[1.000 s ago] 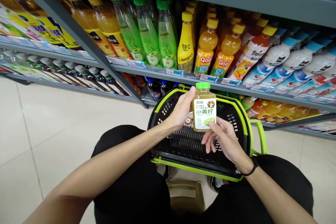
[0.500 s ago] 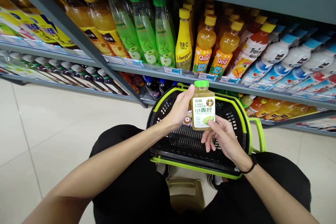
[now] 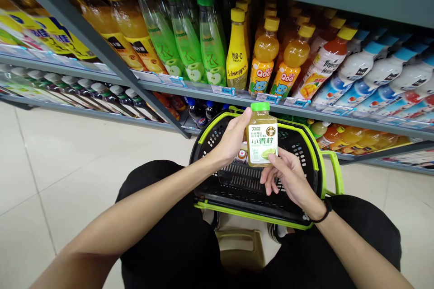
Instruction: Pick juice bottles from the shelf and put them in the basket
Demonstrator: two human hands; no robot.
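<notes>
A small juice bottle [image 3: 263,137] with a green cap and a white label showing a lime is held upright over the shopping basket, its label facing me. My left hand [image 3: 233,141] grips its left side, with the fingers hidden behind it. At the lower right corner, the thumb of my right hand [image 3: 288,171] presses on the label while other fingers curl below and behind. Beneath both hands is the black shopping basket [image 3: 230,203] with lime-green rims and handle. A little bottle with a white and red cap [image 3: 241,156] shows inside it.
Shelves [image 3: 210,92] ahead carry rows of drinks: green apple bottles [image 3: 212,49], a yellow Schweppes bottle [image 3: 237,54], orange Qoo bottles [image 3: 262,58] and white-blue bottles [image 3: 359,70]. My knees flank the basket. A beige plastic stool [image 3: 240,248] stands below me on the tiled floor [image 3: 77,162].
The juice bottle stays in both hands, almost unmoved; it has risen only very slightly. Nothing else has visibly moved.
</notes>
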